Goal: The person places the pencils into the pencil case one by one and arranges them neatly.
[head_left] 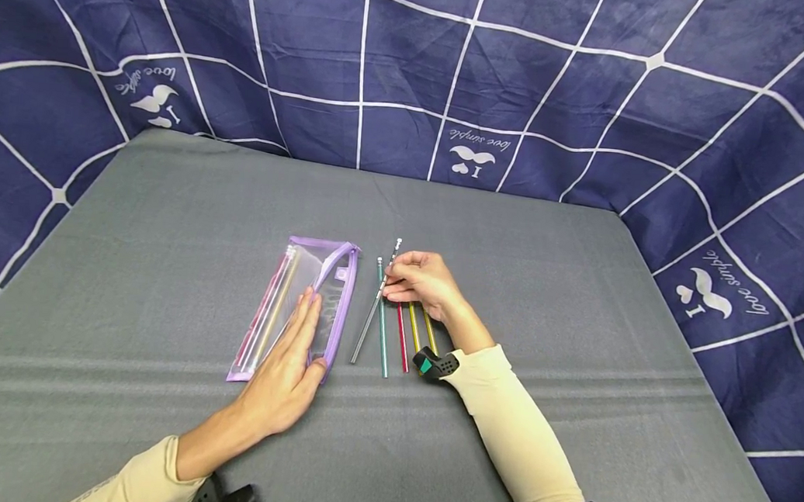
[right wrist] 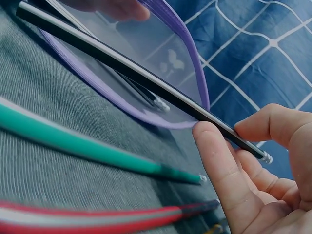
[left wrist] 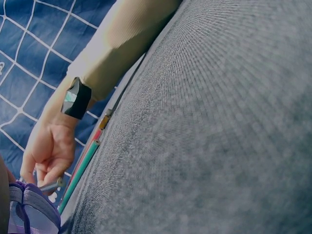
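Observation:
My left hand point(head_left: 290, 375) rests with straight fingers on a clear pencil pouch point(head_left: 343, 309) with purple edging. The pouch's zipped side gapes on the right, and several pencils point(head_left: 268, 312) lie inside along its left side. Between thumb and fingertips, my right hand point(head_left: 424, 280) pinches a dark, silvery pencil point(right wrist: 122, 68) near its clear, beaded end. This pencil slants just right of the pouch, and in the right wrist view it crosses in front of the pouch's opening. Below the right hand lie a teal pencil point(head_left: 384, 335), a red pencil point(head_left: 403, 340) and two yellow pencils point(head_left: 414, 330), their upper parts partly hidden.
A grey cloth point(head_left: 163, 265) with a few creases covers the table. Blue curtains point(head_left: 415, 65) with white grid lines hang along the back and both sides. Each wrist wears a black camera mount point(head_left: 436, 364) over a cream sleeve point(head_left: 515, 430).

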Action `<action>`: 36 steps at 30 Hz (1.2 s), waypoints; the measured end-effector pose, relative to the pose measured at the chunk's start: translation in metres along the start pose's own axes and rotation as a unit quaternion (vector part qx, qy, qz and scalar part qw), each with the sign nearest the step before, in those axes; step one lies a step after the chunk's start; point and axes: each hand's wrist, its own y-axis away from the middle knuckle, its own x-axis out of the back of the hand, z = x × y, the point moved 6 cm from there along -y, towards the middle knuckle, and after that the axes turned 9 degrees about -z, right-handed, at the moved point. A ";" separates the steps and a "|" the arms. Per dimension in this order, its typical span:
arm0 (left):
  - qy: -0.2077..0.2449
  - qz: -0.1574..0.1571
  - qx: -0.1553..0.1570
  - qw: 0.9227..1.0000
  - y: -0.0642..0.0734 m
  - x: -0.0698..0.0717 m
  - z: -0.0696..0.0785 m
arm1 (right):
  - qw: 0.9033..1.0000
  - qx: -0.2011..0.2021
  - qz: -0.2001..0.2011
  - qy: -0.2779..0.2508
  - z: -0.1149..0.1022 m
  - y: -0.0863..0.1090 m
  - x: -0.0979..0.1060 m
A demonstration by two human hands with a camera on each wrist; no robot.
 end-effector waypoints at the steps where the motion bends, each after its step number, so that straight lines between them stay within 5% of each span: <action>1: 0.000 0.000 0.000 1.000 0.000 0.000 0.000 | 1.000 0.000 -0.001 -0.002 0.001 -0.001 -0.002; 22: -0.002 0.000 0.005 1.000 0.000 0.001 0.000 | 1.000 0.017 -0.007 -0.020 -0.001 -0.006 -0.026; 36: 0.001 -0.009 0.012 1.000 -0.001 0.001 0.000 | 0.999 -0.011 -0.052 -0.004 0.013 -0.009 -0.058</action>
